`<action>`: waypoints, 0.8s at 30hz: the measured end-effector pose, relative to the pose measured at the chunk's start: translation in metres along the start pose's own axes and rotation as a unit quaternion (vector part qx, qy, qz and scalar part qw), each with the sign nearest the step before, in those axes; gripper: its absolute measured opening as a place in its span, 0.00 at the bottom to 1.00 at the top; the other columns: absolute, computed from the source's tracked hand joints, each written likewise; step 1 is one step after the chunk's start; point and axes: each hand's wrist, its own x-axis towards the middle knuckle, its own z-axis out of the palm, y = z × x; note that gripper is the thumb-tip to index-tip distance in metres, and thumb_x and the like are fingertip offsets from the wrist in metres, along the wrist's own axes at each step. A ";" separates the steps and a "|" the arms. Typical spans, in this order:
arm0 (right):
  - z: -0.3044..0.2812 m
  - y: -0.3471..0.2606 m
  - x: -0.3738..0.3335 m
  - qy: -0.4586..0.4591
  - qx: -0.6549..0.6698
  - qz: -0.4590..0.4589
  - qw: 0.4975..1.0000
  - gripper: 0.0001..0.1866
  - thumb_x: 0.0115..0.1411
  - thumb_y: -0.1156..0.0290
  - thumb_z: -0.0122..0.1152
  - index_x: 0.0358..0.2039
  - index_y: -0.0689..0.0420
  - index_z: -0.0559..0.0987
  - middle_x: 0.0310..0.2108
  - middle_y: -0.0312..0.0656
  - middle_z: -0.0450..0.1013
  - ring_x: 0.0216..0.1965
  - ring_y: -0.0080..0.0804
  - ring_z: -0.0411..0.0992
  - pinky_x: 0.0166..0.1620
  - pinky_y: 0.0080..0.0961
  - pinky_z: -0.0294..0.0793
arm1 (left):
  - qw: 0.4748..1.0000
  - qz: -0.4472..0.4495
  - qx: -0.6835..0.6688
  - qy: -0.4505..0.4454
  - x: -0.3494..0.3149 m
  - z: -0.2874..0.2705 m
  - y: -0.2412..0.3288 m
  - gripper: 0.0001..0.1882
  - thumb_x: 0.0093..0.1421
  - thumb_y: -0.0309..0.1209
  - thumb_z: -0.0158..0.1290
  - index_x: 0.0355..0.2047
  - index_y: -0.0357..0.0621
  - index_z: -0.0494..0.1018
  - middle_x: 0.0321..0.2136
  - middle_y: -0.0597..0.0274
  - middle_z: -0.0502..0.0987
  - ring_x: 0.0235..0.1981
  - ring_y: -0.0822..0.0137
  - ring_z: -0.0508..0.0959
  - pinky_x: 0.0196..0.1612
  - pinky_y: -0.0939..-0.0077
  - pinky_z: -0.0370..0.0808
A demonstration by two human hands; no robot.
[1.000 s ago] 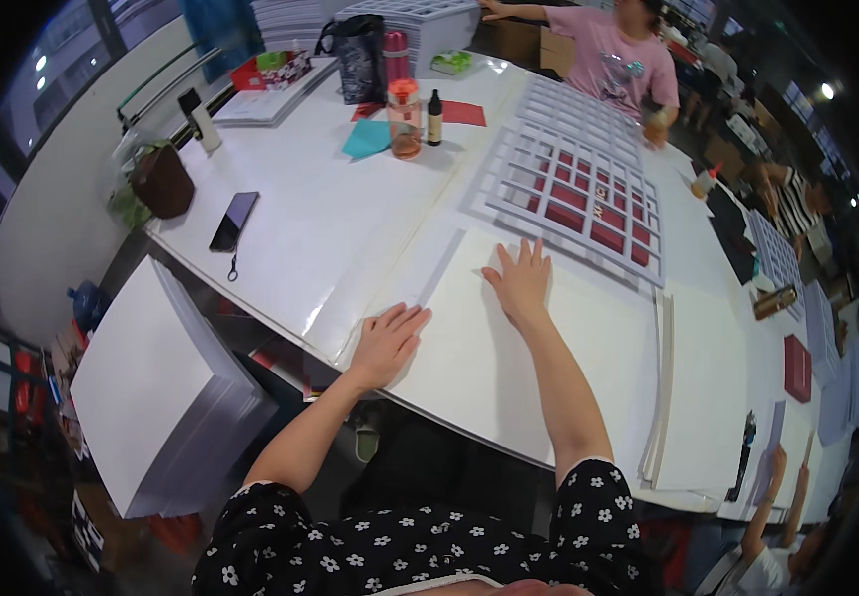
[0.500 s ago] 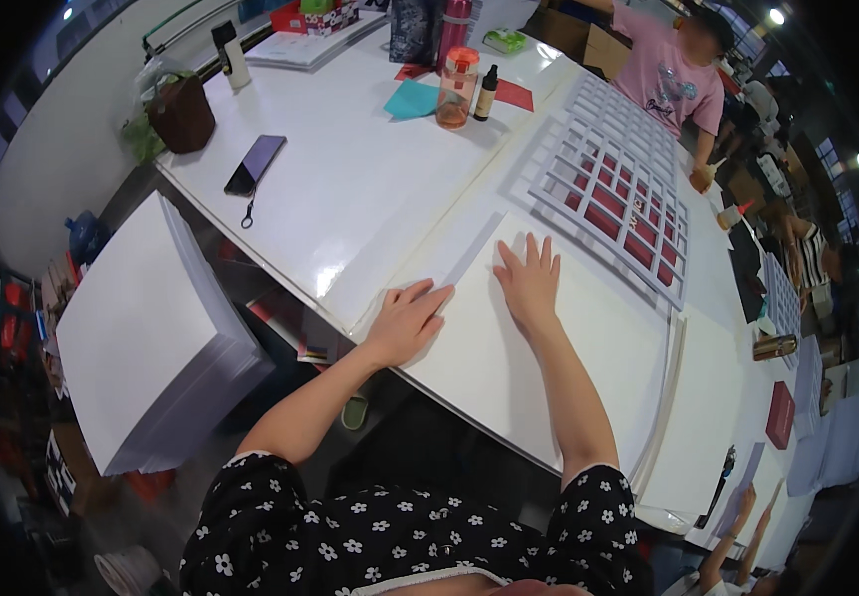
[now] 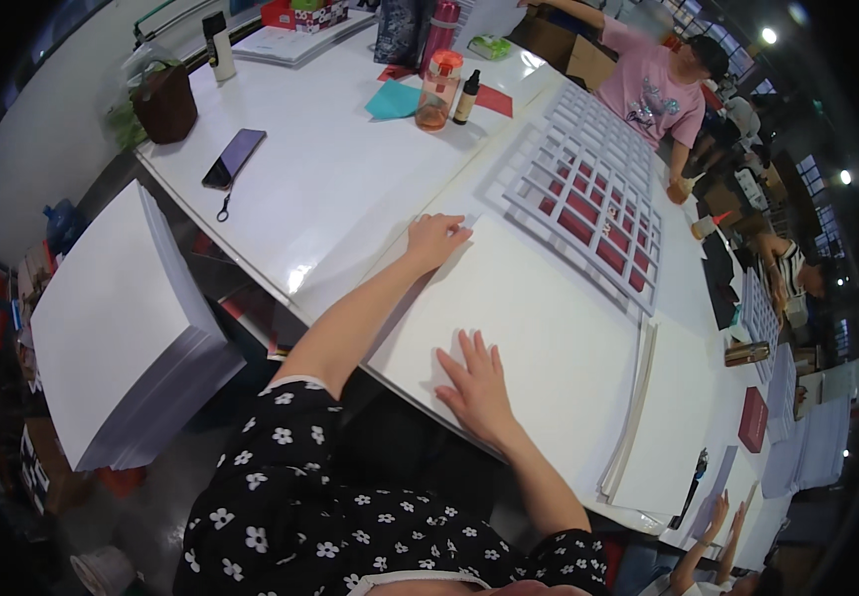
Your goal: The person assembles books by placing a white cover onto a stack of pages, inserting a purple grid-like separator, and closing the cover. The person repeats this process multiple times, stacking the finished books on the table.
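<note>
A large white sheet or board (image 3: 559,338) lies flat on the white table in front of me. My left hand (image 3: 436,241) is at the far left corner of this sheet, its fingertips touching the edge with a gap between them. Flat on the sheet near its front edge rests my right hand (image 3: 476,389), fingers spread and holding nothing. Beyond the sheet lies a white grid frame (image 3: 588,223), with dark red pieces showing through some of its openings.
At left stands a tall stack of white sheets (image 3: 117,328). A phone (image 3: 235,159), an orange-lidded bottle (image 3: 438,91) and a small dropper bottle (image 3: 467,97) occupy the far table. More white strips (image 3: 633,412) lie to the right. A co-worker in pink (image 3: 653,94) stands across.
My left hand has slid away from me along the sheet's left edge to its far corner. The right hand has come back toward me, near the front edge. The view has shifted slightly.
</note>
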 end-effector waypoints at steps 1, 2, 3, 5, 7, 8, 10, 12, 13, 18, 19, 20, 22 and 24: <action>0.000 0.001 -0.004 0.001 0.003 0.002 1.000 0.32 0.60 0.57 0.63 0.64 0.49 0.69 0.70 0.56 0.51 0.71 0.58 0.46 0.69 0.59 0.45 | 1.000 -0.010 0.005 0.008 0.010 0.010 0.007 0.19 0.59 0.44 0.58 0.47 0.53 0.82 0.37 0.66 0.83 0.42 0.61 0.78 0.48 0.61 0.69; -0.001 0.001 -0.006 0.001 0.006 0.002 1.000 0.32 0.60 0.57 0.63 0.64 0.49 0.69 0.70 0.55 0.52 0.72 0.58 0.46 0.69 0.58 0.45 | 1.000 -0.024 0.010 0.001 0.018 0.016 0.010 0.18 0.59 0.45 0.58 0.47 0.54 0.82 0.37 0.66 0.83 0.42 0.61 0.78 0.49 0.61 0.68; -0.004 0.002 -0.008 0.000 0.009 -0.002 1.000 0.32 0.61 0.57 0.63 0.64 0.49 0.69 0.70 0.55 0.52 0.72 0.58 0.46 0.69 0.58 0.45 | 0.999 -0.039 0.015 -0.003 0.024 0.020 0.013 0.18 0.59 0.45 0.58 0.46 0.56 0.82 0.36 0.67 0.83 0.42 0.61 0.78 0.50 0.61 0.68; -0.004 0.003 -0.012 -0.004 0.024 -0.003 1.000 0.31 0.61 0.57 0.63 0.64 0.48 0.69 0.70 0.54 0.52 0.72 0.58 0.46 0.70 0.57 0.45 | 0.998 -0.056 0.027 -0.019 0.029 0.027 0.020 0.16 0.59 0.46 0.59 0.44 0.58 0.83 0.36 0.68 0.83 0.42 0.62 0.78 0.52 0.60 0.65; -0.006 0.004 -0.012 -0.005 0.028 -0.002 1.000 0.31 0.61 0.57 0.63 0.64 0.48 0.69 0.70 0.54 0.52 0.72 0.57 0.46 0.70 0.57 0.44 | 0.997 -0.065 0.041 -0.030 0.027 0.029 0.020 0.14 0.59 0.47 0.59 0.42 0.61 0.84 0.35 0.70 0.82 0.43 0.63 0.77 0.54 0.59 0.62; -0.007 0.004 -0.011 -0.005 0.030 -0.002 1.000 0.31 0.61 0.57 0.63 0.64 0.48 0.69 0.70 0.54 0.52 0.72 0.57 0.46 0.70 0.57 0.44 | 0.997 -0.062 0.037 -0.029 0.026 0.028 0.019 0.13 0.59 0.47 0.59 0.41 0.61 0.85 0.35 0.70 0.82 0.43 0.63 0.76 0.55 0.59 0.60; -0.006 0.004 -0.010 -0.004 0.032 -0.002 0.999 0.31 0.60 0.57 0.63 0.64 0.48 0.69 0.70 0.53 0.52 0.72 0.57 0.46 0.69 0.57 0.44 | 0.998 -0.056 0.028 -0.025 0.025 0.026 0.019 0.12 0.59 0.47 0.58 0.40 0.63 0.85 0.35 0.71 0.81 0.44 0.64 0.74 0.57 0.59 0.57; -0.005 0.004 -0.011 -0.002 0.033 0.001 0.999 0.32 0.60 0.57 0.63 0.64 0.48 0.69 0.70 0.53 0.52 0.72 0.58 0.46 0.69 0.57 0.44 | 0.996 -0.072 0.037 -0.040 0.024 0.024 0.025 0.11 0.61 0.46 0.58 0.40 0.62 0.85 0.35 0.73 0.81 0.45 0.66 0.72 0.57 0.62 0.56; -0.005 0.004 -0.010 -0.003 0.034 0.000 0.999 0.32 0.60 0.57 0.63 0.64 0.48 0.69 0.70 0.53 0.52 0.72 0.57 0.46 0.69 0.57 0.44 | 0.995 -0.080 0.041 -0.047 0.024 0.024 0.026 0.11 0.62 0.45 0.57 0.39 0.61 0.85 0.35 0.74 0.80 0.45 0.67 0.71 0.57 0.63 0.56; -0.007 0.004 -0.010 -0.006 0.040 -0.003 0.999 0.32 0.60 0.57 0.64 0.64 0.48 0.69 0.70 0.53 0.52 0.72 0.56 0.46 0.69 0.57 0.44 | 0.996 -0.070 0.040 -0.036 0.024 0.023 0.024 0.11 0.61 0.46 0.57 0.38 0.62 0.85 0.35 0.74 0.81 0.45 0.66 0.71 0.57 0.61 0.56; -0.008 0.004 -0.009 -0.008 0.038 -0.003 0.999 0.32 0.60 0.57 0.64 0.64 0.48 0.69 0.70 0.53 0.52 0.72 0.56 0.46 0.70 0.57 0.45 | 0.997 -0.066 0.037 -0.033 0.025 0.024 0.022 0.11 0.60 0.45 0.57 0.38 0.63 0.85 0.35 0.74 0.81 0.44 0.66 0.72 0.57 0.60 0.56; -0.009 0.004 -0.009 -0.010 0.036 -0.002 0.999 0.32 0.60 0.57 0.64 0.64 0.48 0.69 0.70 0.53 0.52 0.72 0.56 0.46 0.70 0.56 0.45 | 0.997 -0.062 0.035 -0.028 0.025 0.025 0.020 0.11 0.60 0.45 0.58 0.38 0.62 0.85 0.34 0.74 0.81 0.45 0.65 0.72 0.57 0.60 0.56; -0.011 0.004 -0.009 -0.009 0.029 0.000 1.000 0.31 0.60 0.57 0.64 0.63 0.48 0.70 0.69 0.52 0.53 0.71 0.55 0.47 0.69 0.55 0.46 | 0.998 -0.050 0.028 -0.023 0.027 0.030 0.019 0.11 0.60 0.45 0.58 0.38 0.62 0.85 0.34 0.75 0.81 0.45 0.65 0.72 0.56 0.60 0.56; -0.014 0.004 -0.008 -0.005 0.021 0.003 1.000 0.29 0.60 0.57 0.64 0.61 0.49 0.72 0.68 0.51 0.56 0.71 0.53 0.50 0.69 0.53 0.48 | 0.997 -0.048 0.052 -0.009 0.025 0.031 0.015 0.11 0.60 0.45 0.58 0.38 0.61 0.85 0.34 0.75 0.81 0.44 0.65 0.72 0.56 0.59 0.57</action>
